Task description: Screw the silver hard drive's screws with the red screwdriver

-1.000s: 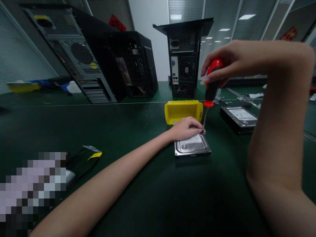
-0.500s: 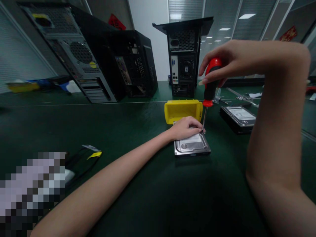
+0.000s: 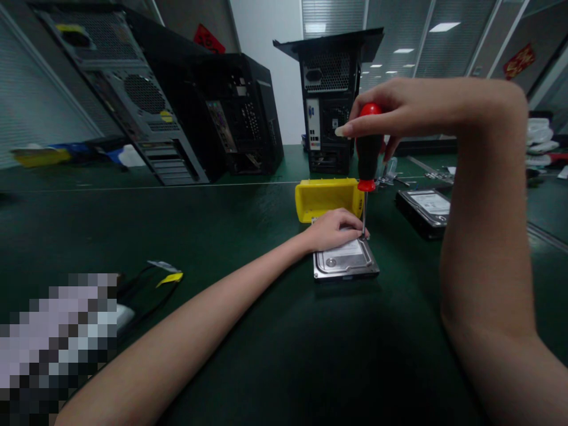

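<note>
A silver hard drive [image 3: 348,266] with a white label lies flat on the dark green tabletop. My left hand [image 3: 335,229] grips it from above, palm over the label, fingers bent toward its far right corner. My right hand [image 3: 381,118] is closed around the red and black handle of a screwdriver [image 3: 367,160]. The shaft stands almost upright, and its tip meets the drive's far right corner beside my left fingertips. Any screw under the tip is too small to make out. Just behind the drive sits a yellow plastic bin [image 3: 326,201], open side facing me.
Another hard drive [image 3: 426,210] lies to the right, partly behind my right forearm. Several black computer cases stand at the back, one [image 3: 331,112] directly behind the bin. Thin cables with a yellow tag [image 3: 171,278] lie at left, near a pixelated patch.
The screwdriver's handle has shifted left, bringing the shaft closer to vertical. My right hand and forearm moved left with it, while my left hand and the drive stayed in place.
</note>
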Demonstrator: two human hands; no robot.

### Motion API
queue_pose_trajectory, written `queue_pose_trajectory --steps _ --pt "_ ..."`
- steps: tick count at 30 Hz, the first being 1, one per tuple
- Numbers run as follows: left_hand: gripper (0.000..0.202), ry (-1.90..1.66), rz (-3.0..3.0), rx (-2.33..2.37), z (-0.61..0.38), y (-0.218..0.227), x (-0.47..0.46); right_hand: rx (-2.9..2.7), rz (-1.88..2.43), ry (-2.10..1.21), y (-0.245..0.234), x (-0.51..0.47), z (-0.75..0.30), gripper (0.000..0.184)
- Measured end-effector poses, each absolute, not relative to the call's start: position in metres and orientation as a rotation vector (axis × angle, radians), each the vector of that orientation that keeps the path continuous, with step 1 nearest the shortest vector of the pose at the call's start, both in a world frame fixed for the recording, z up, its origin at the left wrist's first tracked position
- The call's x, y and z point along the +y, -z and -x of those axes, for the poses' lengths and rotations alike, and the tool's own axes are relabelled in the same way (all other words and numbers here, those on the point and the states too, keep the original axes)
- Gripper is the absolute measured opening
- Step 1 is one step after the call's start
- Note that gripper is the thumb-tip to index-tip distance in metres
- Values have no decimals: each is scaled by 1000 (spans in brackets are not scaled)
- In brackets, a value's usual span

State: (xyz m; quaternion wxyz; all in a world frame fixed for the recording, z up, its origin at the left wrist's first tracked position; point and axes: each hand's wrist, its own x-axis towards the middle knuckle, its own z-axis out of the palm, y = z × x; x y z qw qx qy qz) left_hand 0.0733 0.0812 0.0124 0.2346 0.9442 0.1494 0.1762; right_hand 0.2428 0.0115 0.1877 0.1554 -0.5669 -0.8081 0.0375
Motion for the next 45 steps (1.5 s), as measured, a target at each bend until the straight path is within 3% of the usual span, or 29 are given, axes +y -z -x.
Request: queue_pose_trajectory --steps 6,14,27,39,45 --pt "23 -475 -2588 440 -73 -15 80 -2329 1579 -115 -187 10 -245 26" --pt "24 -484 -2600 419 -72 -13 80 -2328 1584 -166 -187 11 -253 36" --pt "24 -468 -2633 485 -72 -15 77 -2296 1607 -192 -188 7 -252 28" --pt "24 -488 -2617 480 -72 -14 78 -2350 1595 -229 -192 10 -253 36" --pt "24 -496 -2594 462 -72 -12 79 -2331 1546 -222 -187 7 -251 29"
